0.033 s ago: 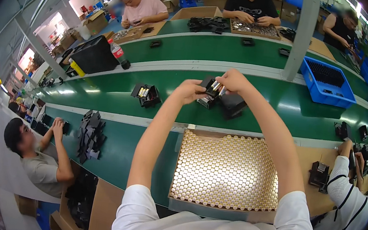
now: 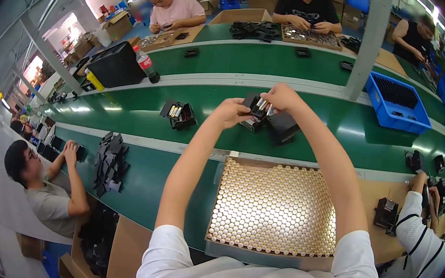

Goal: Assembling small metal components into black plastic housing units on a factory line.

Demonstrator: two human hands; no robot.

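Currently, both hands reach out over the green desk [image 2: 139,119], beyond the pale rail [image 2: 156,144] running across it. The left hand [image 2: 228,112] has its grip closed on the left side of a black case [image 2: 251,99]; whether the case rests on the desk I cannot tell. The right hand [image 2: 282,98] has its grip pressed together, pinching batteries [image 2: 262,105] at the case; how many is hard to make out. Just beside the case, under the right wrist, is a black box [image 2: 283,126]. An open case [image 2: 185,118] with batteries in it lies left of the left hand. Along the desk's near edge sits a shallow tray [image 2: 242,253] packed with upright batteries, partly hidden by the right forearm. Near the far edge, rightward, stands a blue crate [image 2: 405,124].
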